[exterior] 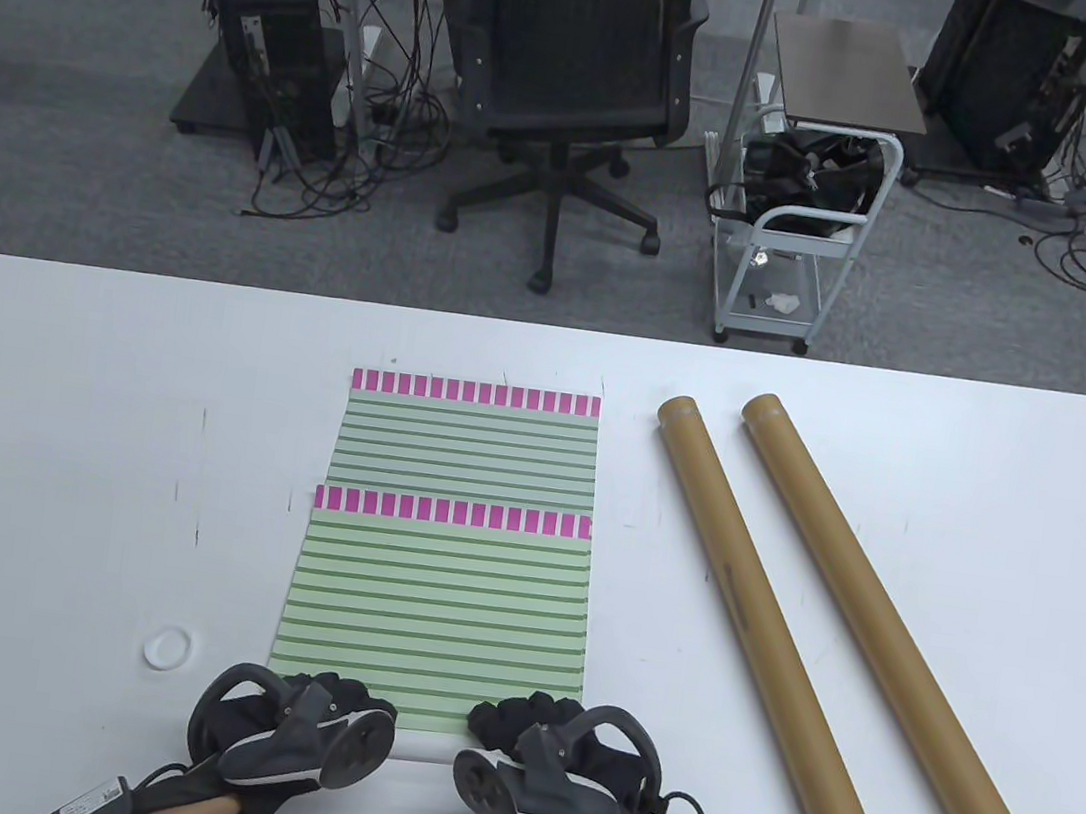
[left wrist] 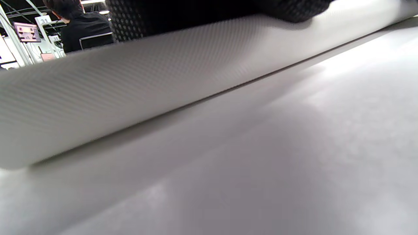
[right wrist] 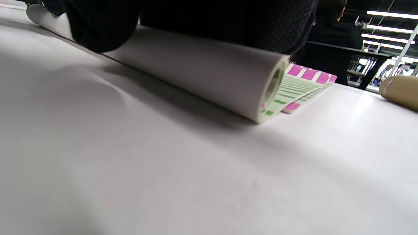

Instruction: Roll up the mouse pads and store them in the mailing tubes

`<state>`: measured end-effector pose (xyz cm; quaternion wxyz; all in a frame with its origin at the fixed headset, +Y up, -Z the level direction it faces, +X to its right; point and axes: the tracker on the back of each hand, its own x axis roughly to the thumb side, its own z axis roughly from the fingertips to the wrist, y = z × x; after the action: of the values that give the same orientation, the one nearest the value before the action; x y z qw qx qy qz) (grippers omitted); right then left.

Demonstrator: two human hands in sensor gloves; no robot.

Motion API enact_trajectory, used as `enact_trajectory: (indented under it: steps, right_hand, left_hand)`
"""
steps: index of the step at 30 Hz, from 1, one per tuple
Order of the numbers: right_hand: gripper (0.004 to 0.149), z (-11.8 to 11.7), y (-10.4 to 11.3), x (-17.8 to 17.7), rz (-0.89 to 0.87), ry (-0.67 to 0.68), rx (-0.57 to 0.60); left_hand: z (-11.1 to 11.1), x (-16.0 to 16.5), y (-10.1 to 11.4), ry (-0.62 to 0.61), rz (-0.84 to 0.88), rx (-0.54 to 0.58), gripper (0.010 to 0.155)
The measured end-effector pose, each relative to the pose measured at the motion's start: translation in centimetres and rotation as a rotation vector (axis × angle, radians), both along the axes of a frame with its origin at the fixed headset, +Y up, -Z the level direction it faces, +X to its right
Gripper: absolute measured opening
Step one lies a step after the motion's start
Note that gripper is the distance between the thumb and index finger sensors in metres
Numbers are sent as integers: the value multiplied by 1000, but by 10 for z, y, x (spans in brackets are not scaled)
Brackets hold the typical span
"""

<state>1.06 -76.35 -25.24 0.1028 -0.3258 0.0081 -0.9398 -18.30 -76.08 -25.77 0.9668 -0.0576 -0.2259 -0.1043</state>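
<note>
Two green-striped mouse pads with pink-checked far edges lie overlapped at the middle of the white table [exterior: 41, 458]. The near mouse pad [exterior: 439, 605] covers the near part of the far mouse pad [exterior: 469, 447]. The near pad's closest edge is curled into a roll [right wrist: 202, 75], white underside outward, with the green face wound inside at its open end.

The left hand [exterior: 314, 708] lies on the left part of the roll and the right hand [exterior: 548, 731] on the right part, fingers curved over the top of it. The two hands are a little apart, with bare roll showing between them.

To the right, well apart from the pads, two brown cardboard mailing tubes run side by side at a slant: the left tube [exterior: 764, 630] and the right tube [exterior: 876, 626]. Nothing lies between the roll and the tubes. A small white ring-shaped cap [exterior: 167, 648] sits on the table left of the hands.

Beyond the table stand an office chair [exterior: 569, 77] and a white cart [exterior: 800, 231] on grey carpet.
</note>
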Motion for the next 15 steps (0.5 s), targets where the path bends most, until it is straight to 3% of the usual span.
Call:
enact_trajectory:
  steps: [6,10,15]
  right_hand:
    - [52,0,0,-1,-12,-3,22]
    - [50,3,1,-5,-21,26,3]
    - [48,2,2,-5,-31,27,-20]
  left_hand:
    - [-1,-3,0,4,26,-7,47]
    - [-2,-5,2,52,24,-39,56]
    - [2,-3,1,33,15,-17,42]
